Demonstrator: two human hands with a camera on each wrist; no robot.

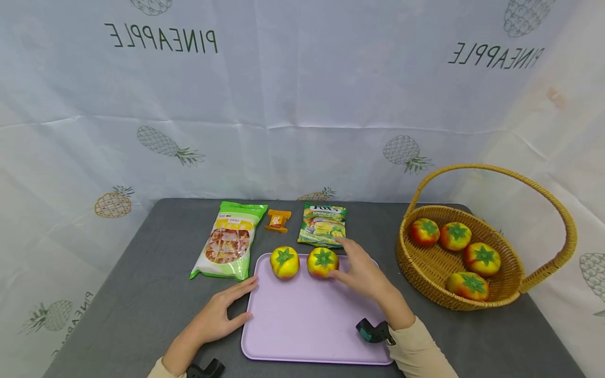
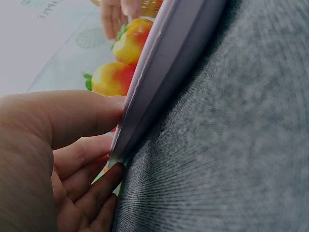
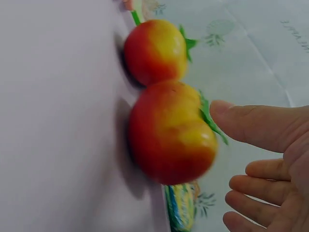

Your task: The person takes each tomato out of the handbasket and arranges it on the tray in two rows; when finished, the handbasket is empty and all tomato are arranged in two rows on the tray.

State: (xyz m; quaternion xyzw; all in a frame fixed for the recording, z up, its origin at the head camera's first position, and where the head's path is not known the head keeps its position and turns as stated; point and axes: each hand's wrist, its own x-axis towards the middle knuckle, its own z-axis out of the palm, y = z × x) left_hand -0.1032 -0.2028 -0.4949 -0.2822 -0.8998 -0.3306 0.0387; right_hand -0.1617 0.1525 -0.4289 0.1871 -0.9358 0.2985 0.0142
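A lilac tray (image 1: 312, 325) lies on the grey table, with two yellow-red tomatoes with green star-shaped tops near its far edge: the left tomato (image 1: 284, 263) and the right tomato (image 1: 322, 264). My left hand (image 1: 214, 313) touches the tray's left edge, thumb and fingers extended along the rim. In the left wrist view, the thumb lies at the rim. My right hand (image 1: 365, 274) hovers just right of the right tomato, its thumb near the green top. The right wrist view shows that hand (image 3: 270, 169) with fingers spread and nothing in its palm.
Right of the tray stands a wicker basket (image 1: 425, 278) with a tall handle and several similar tomatoes inside. Behind the tray lie a green-white food bag (image 1: 229, 241), a small orange packet (image 1: 278, 220) and a green soup packet (image 1: 323, 224). A pineapple-print cloth (image 1: 293, 94) hangs behind the table.
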